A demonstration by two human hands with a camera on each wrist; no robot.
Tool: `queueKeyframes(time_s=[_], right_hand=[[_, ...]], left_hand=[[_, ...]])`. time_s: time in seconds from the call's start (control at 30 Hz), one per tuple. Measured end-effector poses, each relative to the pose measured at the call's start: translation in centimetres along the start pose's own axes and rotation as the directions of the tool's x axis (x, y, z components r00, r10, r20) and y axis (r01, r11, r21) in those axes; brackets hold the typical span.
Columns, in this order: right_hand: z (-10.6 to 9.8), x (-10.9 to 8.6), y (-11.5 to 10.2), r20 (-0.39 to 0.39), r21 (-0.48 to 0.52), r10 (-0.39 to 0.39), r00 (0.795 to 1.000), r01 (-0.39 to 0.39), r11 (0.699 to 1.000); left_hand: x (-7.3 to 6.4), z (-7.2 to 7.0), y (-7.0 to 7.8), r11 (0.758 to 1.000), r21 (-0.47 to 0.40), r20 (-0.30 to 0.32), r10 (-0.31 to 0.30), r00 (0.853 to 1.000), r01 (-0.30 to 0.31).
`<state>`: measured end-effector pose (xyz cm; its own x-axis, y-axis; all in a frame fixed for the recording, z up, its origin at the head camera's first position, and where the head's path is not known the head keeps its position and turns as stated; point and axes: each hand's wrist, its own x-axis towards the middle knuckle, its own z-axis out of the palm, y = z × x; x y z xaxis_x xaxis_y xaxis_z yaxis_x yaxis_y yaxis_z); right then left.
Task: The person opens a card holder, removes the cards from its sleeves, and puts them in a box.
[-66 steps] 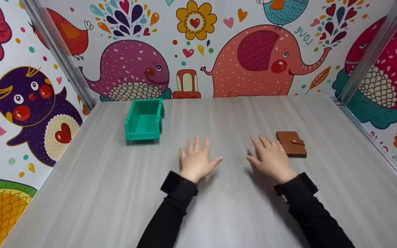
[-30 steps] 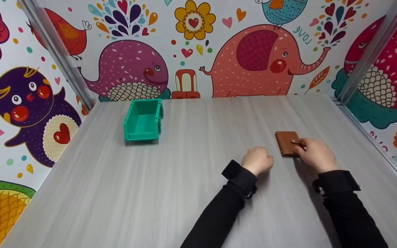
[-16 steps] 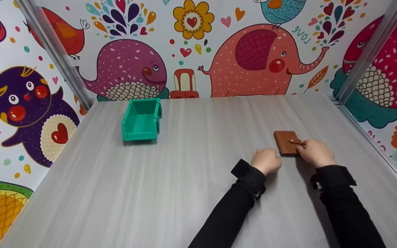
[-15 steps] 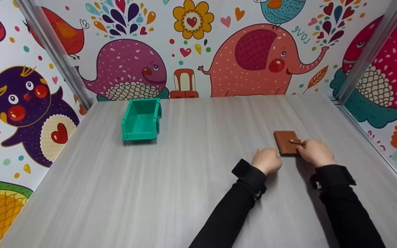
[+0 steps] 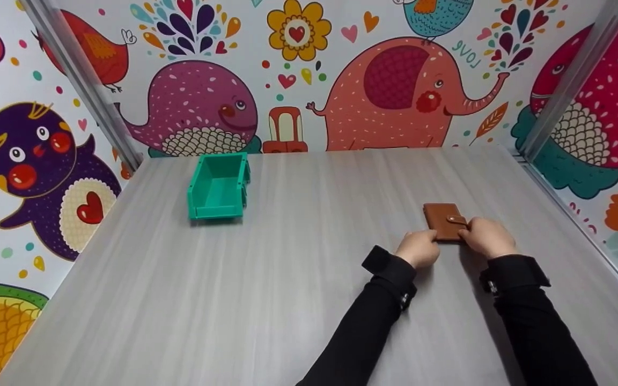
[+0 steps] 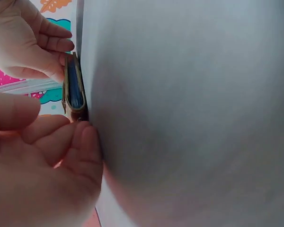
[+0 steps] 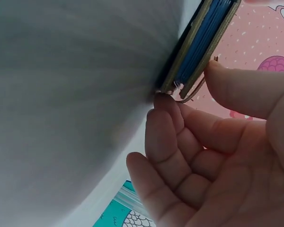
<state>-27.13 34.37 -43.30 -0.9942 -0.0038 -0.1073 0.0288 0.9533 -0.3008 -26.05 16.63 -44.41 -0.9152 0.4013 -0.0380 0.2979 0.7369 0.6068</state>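
Note:
A brown wallet (image 5: 442,222) with a snap strap lies on the right part of the table. Its edge shows blue inner sleeves (image 7: 206,40) in the right wrist view. My right hand (image 5: 490,237) pinches its right side near the strap, thumb on the cover and fingertips at the lower edge. At the near left corner, my left hand (image 5: 419,249) holds it with curled fingers. In the left wrist view those fingertips (image 6: 87,142) are right at the wallet's spine, close against the tabletop.
A green plastic bin (image 5: 219,187) stands at the back left of the pale wood-grain table (image 5: 207,300). Printed walls with cartoon animals and metal corner posts (image 5: 86,86) border the table at the back and sides.
From spread over the table, both hands have moved right to the wallet. The right hand gripped its side first; the left then curled up and came to its near left corner.

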Motion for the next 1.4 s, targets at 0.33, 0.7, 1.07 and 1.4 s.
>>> queueKeyframes(time_s=[0.33,0.7,1.07,1.4], right_hand=[[0.2,-0.4,-0.3,0.036,0.087,0.033,0.999,-0.036,0.996],[0.1,-0.5,-0.1,0.099,0.254,-0.021,0.995,-0.004,0.967],[0.0,-0.8,-0.6,0.208,0.433,-0.028,0.978,-0.066,0.899],[0.3,-1.3,-1.7,0.202,0.513,-0.094,0.975,-0.023,0.858]], left_hand=[[0.2,0.0,-0.7,0.969,-0.247,-0.035,-0.013,0.999,0.004],[0.1,-0.4,-1.0,0.959,-0.281,-0.126,-0.077,0.989,0.039],[0.3,-0.5,-1.6,0.923,-0.358,-0.197,-0.224,0.954,0.143],[0.0,-1.2,-3.0,0.913,-0.380,-0.282,-0.266,0.922,0.148]])
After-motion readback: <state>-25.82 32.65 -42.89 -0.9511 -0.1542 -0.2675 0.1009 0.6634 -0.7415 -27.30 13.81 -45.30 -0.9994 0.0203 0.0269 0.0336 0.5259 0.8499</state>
